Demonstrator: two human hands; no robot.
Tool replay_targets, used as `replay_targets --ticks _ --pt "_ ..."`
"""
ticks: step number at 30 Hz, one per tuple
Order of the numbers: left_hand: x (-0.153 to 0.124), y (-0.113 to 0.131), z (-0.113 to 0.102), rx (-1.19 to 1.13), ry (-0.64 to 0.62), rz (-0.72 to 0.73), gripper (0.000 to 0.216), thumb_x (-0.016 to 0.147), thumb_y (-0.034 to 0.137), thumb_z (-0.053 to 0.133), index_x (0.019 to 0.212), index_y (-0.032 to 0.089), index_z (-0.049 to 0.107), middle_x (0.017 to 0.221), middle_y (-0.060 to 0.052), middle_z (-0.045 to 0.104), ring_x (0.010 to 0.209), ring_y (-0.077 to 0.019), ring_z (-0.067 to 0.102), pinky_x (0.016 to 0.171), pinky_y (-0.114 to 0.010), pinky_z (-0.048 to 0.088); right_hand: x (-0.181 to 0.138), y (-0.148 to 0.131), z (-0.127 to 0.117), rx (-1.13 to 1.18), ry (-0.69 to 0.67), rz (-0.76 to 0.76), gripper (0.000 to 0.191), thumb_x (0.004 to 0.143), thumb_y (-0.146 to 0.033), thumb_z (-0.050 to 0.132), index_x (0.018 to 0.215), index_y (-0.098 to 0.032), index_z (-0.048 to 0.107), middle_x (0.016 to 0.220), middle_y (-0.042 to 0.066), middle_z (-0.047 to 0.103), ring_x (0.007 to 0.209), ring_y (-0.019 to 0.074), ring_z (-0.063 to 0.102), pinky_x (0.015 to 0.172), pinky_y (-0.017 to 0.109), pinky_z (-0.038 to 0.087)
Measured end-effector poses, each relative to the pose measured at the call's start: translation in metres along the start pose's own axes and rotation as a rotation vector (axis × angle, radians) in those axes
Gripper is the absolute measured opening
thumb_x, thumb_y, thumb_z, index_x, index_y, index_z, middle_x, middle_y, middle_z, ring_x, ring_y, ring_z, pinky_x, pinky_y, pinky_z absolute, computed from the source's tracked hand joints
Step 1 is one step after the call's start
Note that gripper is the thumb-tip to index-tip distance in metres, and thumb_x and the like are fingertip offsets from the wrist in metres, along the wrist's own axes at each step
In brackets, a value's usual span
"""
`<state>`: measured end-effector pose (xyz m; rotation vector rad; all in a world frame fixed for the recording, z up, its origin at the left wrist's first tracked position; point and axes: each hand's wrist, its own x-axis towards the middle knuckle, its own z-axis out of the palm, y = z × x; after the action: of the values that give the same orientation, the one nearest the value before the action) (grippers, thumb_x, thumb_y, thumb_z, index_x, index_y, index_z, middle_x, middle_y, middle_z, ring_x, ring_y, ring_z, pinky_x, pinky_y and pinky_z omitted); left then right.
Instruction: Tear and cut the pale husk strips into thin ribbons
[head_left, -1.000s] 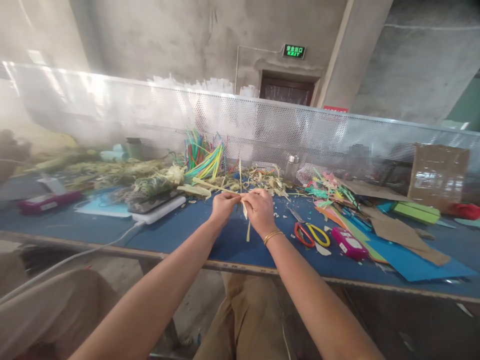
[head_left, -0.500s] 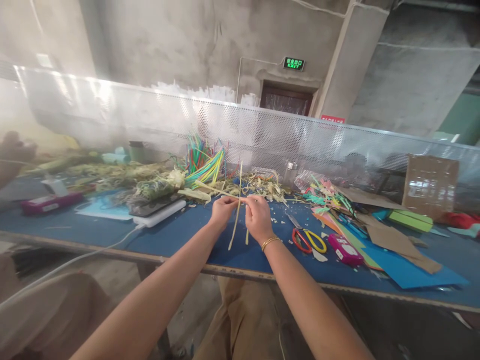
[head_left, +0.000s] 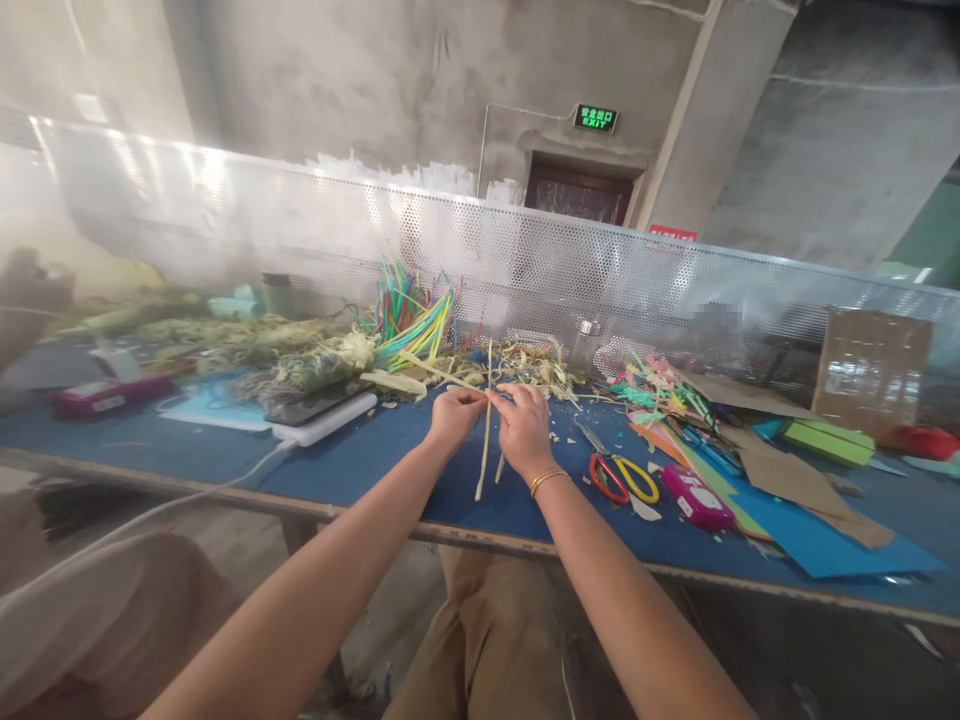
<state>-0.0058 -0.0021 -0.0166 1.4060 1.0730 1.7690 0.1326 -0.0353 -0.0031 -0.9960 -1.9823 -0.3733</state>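
Note:
My left hand and my right hand meet above the blue tabletop, fingertips almost touching. Both are closed in a pinch on thin pale-yellow strips that look like dried plant fibre. One strip runs roughly upright through the pinch, its lower end hanging toward the table edge. Another strip slants up to the left from my left fingers. A short pale end shows below my right hand. How the strips cross is hidden by the fingers. Scissors with one red and one yellow handle lie right of my right hand.
Heaped pale fibre and colourful pipe cleaners lie behind. A white slab-like device with a cable sits left. A magenta box, blue sheet and cardboard are right. Another person's blurred hand is far left.
The view has shifted slightly, and both hands appear a little further right. The upright strip's lower end has swung right, so it hangs straighter. Both pinches stay closed.

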Motion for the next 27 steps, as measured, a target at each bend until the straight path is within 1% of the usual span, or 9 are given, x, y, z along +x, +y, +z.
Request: replay_targets --ticks 5,10,12,15,19,24,27 --pt "0.002 -0.007 -0.002 0.100 0.019 0.048 0.015 0.059 0.028 0.069 0.057 0.014 0.068 0.057 -0.002 0.063 0.054 -0.0134 0.053 0.054 -0.024 0.039 0.000 0.004 0.005 0.044 -0.025 0.011 0.043 0.085 -0.008 0.043 0.113 -0.030 0.067 0.118 0.005 0.060 0.113 0.0230 0.045 0.098 0.042 0.034" --pt "0.000 -0.007 -0.001 0.087 -0.062 0.076 0.013 0.062 0.024 0.065 0.054 0.015 0.066 0.052 -0.001 0.060 0.052 -0.0122 0.051 0.053 -0.023 0.038 -0.001 0.007 0.006 0.067 -0.047 0.030 0.041 0.081 -0.008 0.044 0.106 -0.026 0.071 0.119 0.004 0.060 0.114 0.0227 0.046 0.100 0.041 0.034" --pt "-0.001 -0.006 0.000 0.077 -0.055 0.061 0.012 0.061 0.024 0.065 0.054 0.015 0.066 0.052 0.000 0.059 0.051 -0.0116 0.049 0.051 -0.023 0.037 -0.002 0.007 0.005 0.074 -0.045 0.034 0.038 0.081 -0.011 0.045 0.105 -0.024 0.071 0.119 0.005 0.060 0.114 0.0230 0.047 0.101 0.040 0.033" --pt "-0.001 -0.006 0.000 0.047 -0.053 0.038 0.011 0.061 0.024 0.065 0.056 0.015 0.066 0.052 0.000 0.058 0.049 -0.0106 0.047 0.049 -0.023 0.034 -0.002 0.006 0.004 0.095 -0.014 0.031 0.031 0.085 -0.022 0.048 0.106 -0.023 0.070 0.117 0.007 0.061 0.112 0.0235 0.049 0.100 0.041 0.033" --pt "0.002 -0.012 0.000 0.028 -0.069 0.039 0.010 0.060 0.024 0.065 0.057 0.015 0.067 0.052 0.000 0.058 0.050 -0.0105 0.046 0.049 -0.023 0.034 -0.002 0.005 0.004 0.098 0.009 0.013 0.031 0.088 -0.036 0.049 0.106 -0.022 0.070 0.115 0.008 0.062 0.112 0.0245 0.050 0.099 0.042 0.034" --pt "0.007 -0.020 0.000 0.021 -0.068 0.021 0.009 0.059 0.023 0.066 0.058 0.015 0.067 0.057 -0.002 0.061 0.053 -0.0114 0.049 0.052 -0.023 0.037 -0.005 0.008 0.007 0.090 -0.006 -0.009 0.035 0.089 -0.042 0.048 0.110 -0.022 0.068 0.114 0.009 0.062 0.111 0.0249 0.050 0.098 0.042 0.035" --pt "0.008 -0.023 -0.001 -0.023 -0.068 -0.001 0.013 0.060 0.027 0.068 0.063 0.014 0.068 0.058 -0.002 0.061 0.053 -0.0109 0.049 0.053 -0.023 0.037 -0.004 0.011 0.008 0.099 0.000 -0.028 0.038 0.090 -0.042 0.046 0.118 -0.022 0.063 0.115 0.009 0.061 0.111 0.0246 0.050 0.098 0.042 0.036"
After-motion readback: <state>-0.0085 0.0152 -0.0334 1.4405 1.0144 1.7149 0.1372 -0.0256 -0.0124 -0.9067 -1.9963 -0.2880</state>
